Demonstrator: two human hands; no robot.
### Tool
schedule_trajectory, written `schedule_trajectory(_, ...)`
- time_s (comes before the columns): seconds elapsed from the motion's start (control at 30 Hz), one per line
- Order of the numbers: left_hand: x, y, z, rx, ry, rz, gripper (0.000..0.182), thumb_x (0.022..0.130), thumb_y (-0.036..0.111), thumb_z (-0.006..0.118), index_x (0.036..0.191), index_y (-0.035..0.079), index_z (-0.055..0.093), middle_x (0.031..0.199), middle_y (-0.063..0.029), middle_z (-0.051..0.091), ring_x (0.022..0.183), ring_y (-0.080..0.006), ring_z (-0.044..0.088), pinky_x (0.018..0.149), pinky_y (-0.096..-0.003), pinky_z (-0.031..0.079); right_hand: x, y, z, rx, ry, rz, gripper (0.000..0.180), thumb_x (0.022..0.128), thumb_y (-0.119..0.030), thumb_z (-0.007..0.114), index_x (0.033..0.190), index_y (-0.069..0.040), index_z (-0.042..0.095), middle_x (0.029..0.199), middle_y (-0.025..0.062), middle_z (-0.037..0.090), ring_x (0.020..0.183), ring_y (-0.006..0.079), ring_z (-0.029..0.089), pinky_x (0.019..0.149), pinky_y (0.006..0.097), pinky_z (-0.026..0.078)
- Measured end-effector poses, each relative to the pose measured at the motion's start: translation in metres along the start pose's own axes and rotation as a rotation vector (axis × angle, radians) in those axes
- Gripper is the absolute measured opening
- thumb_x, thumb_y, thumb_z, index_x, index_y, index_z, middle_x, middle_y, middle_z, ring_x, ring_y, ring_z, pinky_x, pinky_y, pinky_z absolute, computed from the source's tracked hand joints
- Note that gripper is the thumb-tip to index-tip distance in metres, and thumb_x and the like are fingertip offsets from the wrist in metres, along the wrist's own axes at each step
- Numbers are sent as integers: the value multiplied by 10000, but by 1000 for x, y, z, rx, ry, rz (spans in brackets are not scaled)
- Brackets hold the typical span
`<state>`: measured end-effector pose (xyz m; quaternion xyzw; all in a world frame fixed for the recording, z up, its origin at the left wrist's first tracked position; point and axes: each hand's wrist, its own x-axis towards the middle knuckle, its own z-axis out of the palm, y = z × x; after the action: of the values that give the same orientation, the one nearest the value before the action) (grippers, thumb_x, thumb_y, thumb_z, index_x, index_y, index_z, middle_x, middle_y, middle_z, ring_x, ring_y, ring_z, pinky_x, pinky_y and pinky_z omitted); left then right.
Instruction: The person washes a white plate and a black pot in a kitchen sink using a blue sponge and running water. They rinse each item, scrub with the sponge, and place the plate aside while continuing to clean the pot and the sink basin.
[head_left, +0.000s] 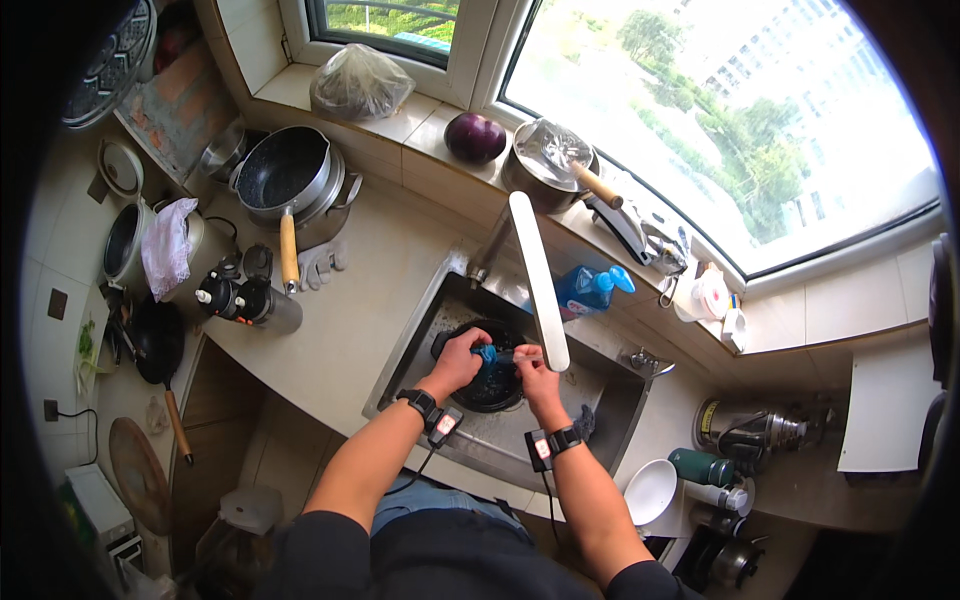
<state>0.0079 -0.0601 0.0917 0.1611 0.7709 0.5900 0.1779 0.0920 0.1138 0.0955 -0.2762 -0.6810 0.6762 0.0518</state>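
In the stainless steel sink (592, 382) a round black pan (487, 401) rests, wet inside. My left hand (456, 361) is over it, fingers closed on a blue scrubbing cloth or sponge (487, 357). Between the fingers of my right hand (538, 381) is the end of a slim, pale utensil (507, 358). Its other end meets the blue cloth, so its shape there is hidden. Above the right hand runs the long faucet spout (536, 277), hiding a bit of the fingers. A dark grey scrubber (584, 422) lies at the sink's right side.
Behind the sink stands a blue soap bottle (589, 291). A wood-handled pan (285, 172) on stacked pots and dark bottles (259, 300) occupy the left counter. On the sill are an eggplant (475, 138) and a covered pot (551, 165). A white bowl (650, 491) is at right.
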Motion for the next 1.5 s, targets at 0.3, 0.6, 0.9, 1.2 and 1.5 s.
schedule_trajectory(0.3, -6, 1, 15, -142, 3, 16, 215, 769, -57, 551, 965, 5, 615, 873, -115, 668, 829, -205, 656, 788, -320, 530, -4, 5, 2, 44, -248, 68, 289, 945, -137, 688, 1210, -22, 681, 918, -3, 681, 795, 75, 597, 655, 229, 492)
schedule_trajectory(0.6, 12, 5, 18, -142, -4, 42, 228, 774, -61, 557, 986, 4, 609, 890, -90, 656, 839, -179, 638, 791, -308, 521, 5, 27, -24, 40, -136, 43, 263, 1026, -183, 561, 1227, -23, 621, 1085, 48, 674, 956, 114, 635, 804, 282, 531)
schedule_trajectory(0.9, 8, 4, 0, 186, -237, 146, 387, 723, 42, 710, 1103, 82, 647, 968, -129, 616, 955, -349, 616, 842, -403, 503, -12, -20, -18, 421, -50, 156, 230, 1056, -279, 475, 1177, -83, 479, 1160, 76, 601, 1018, 200, 630, 890, 392, 553)
schedule_trajectory(1.2, 18, 8, 14, -287, -486, -98, 294, 961, 222, 703, 1194, 54, 640, 972, 30, 631, 845, -52, 543, 763, -227, 467, 6, -23, -7, 465, 4, -47, 163, 1053, -213, 492, 1126, -76, 541, 1009, 32, 598, 913, 121, 581, 804, 283, 484)
schedule_trajectory(1.5, 13, -6, 20, -219, -245, 5, 85, 994, 133, 607, 987, 53, 581, 879, 34, 571, 803, -50, 507, 722, -225, 443, -2, -28, 11, 507, -20, 2, 86, 1002, -110, 596, 1083, -83, 605, 916, -32, 584, 812, 86, 549, 740, 253, 460)
